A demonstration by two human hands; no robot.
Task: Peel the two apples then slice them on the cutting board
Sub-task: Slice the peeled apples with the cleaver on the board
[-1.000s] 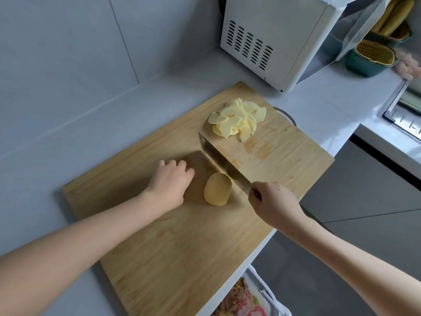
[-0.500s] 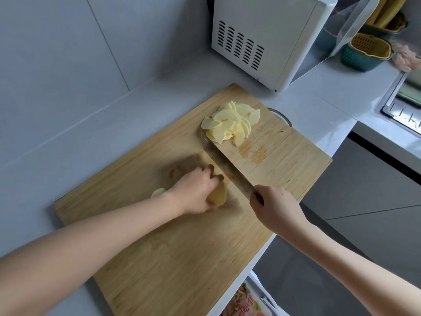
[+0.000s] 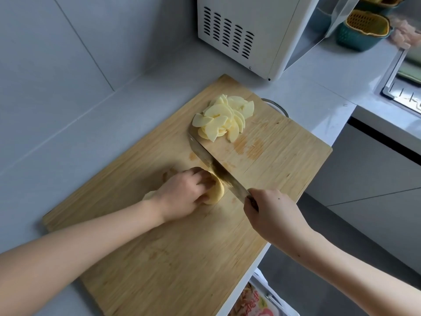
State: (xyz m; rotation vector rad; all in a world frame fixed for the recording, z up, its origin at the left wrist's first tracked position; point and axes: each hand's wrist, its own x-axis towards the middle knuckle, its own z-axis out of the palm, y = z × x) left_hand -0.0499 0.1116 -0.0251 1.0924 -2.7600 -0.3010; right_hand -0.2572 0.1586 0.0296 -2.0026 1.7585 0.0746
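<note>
**Pale peeled apple piece (image 3: pixel 216 193) meeting the knife (image 3: pixel 214 165)**

We are pinning the apple piece near the middle of the cutting board (image 3: pixel 182 258). Our left hand (image 3: pixel 182 197) is curling over it from the left, fingertips pressing down on its top, so only its right face is showing. The knife blade is lying against that exposed face, running diagonally away from us. Our right hand (image 3: pixel 271 213) is wrapping tightly round the handle at the near end.

We are judging the piece to be light and crisp, with a wet, slippery surface now that the skin is off. It is likely to skate on the wood if we push it sideways. So we are wanting a downward hold on the crown, fingertips tucked back and knuckles facing the blade. As the piece is getting short, that hold is leaving little room, and a slip toward the edge is the thing we are watching for. Thin cuts of this flesh are brittle, so we are expecting them to snap if handled roughly.

Finished slices (image 3: pixel 224 118) are lying fanned in a heap at the far end of the board, just beside the knife's tip. A pale bit (image 3: pixel 149 195) is peeping out behind our left wrist, though we cannot tell what it is.

Farther out, the board is sitting on a grey tabletop (image 3: pixel 114 124). A white microwave (image 3: pixel 239 30) is standing behind it, with a green and yellow basket (image 3: pixel 364 30) to the right.
</note>
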